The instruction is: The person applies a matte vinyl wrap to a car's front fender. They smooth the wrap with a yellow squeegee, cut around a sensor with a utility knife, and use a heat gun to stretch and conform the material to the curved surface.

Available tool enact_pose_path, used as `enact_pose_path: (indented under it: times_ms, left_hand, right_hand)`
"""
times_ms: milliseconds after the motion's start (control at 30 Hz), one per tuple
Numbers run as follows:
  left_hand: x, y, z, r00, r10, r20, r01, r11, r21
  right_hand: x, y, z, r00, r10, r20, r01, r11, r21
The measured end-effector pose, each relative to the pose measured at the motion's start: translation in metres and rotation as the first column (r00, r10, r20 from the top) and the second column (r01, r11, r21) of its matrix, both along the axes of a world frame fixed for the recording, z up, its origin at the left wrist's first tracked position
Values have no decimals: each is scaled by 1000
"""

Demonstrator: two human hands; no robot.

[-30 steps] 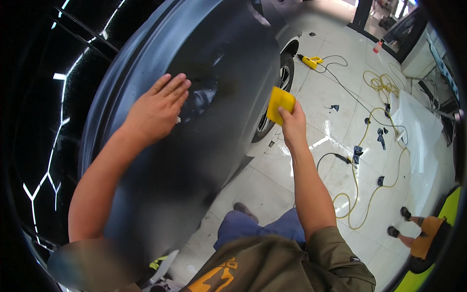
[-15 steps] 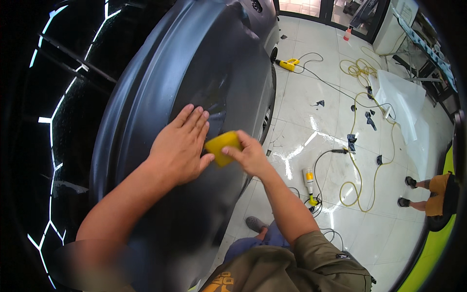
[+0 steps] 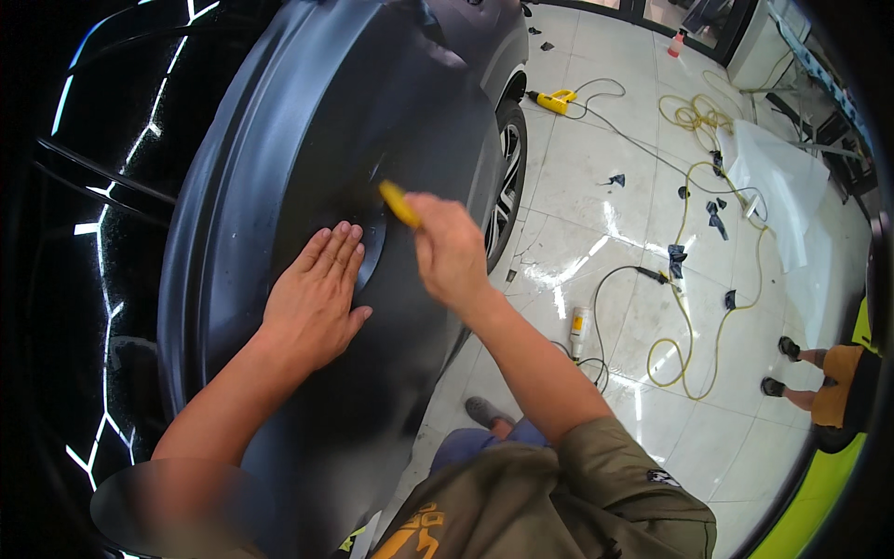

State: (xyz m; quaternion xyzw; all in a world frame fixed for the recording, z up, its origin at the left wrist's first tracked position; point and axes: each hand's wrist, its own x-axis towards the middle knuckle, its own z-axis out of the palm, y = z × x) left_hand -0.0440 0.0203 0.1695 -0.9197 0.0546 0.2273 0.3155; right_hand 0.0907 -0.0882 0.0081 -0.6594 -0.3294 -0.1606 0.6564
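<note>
This is a car workshop, the kind where vehicles get wrapped or detailed. A dark matte car body [image 3: 307, 186] with its wheel [image 3: 507, 177] fills the left side, standing on a glossy white tiled floor [image 3: 596, 186]. Yellow cables [image 3: 684, 307], a yellow power tool [image 3: 557, 99], a spray bottle [image 3: 677, 43] and a large white sheet [image 3: 782, 186] lie scattered across the tiles.

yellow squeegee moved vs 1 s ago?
Yes. The yellow squeegee in the right hand went from beside the front wheel onto the matte dark car panel, now just above the flat left hand.
</note>
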Motion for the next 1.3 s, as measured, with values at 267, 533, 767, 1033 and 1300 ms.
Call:
enact_pose_path:
  times_ms: [267,533,767,1033,1300]
  left_hand:
    - [5,-5,-6,1000,-1,8,1,1000,-5]
    - [8,-3,-9,1000,-20,-4,21,1000,22]
    - [8,2,-10,1000,-17,5,17,999,-28]
    - [13,1,-11,999,-41,34,43,998,-56]
    - [13,1,-13,1000,-12,-1,12,999,-36]
  right_hand:
    - [104,-2,11,982,-65,-178,44,992,-119]
    - [9,-32,-41,922,134,363,-97,988,-119]
    - [-105,-47,-34,687,575,-445,-624,780,45]
    - [59,-21,-26,962,31,-270,-60,993,-100]
    - [-42,-22,-49,887,395,-239,-411,912,-19]
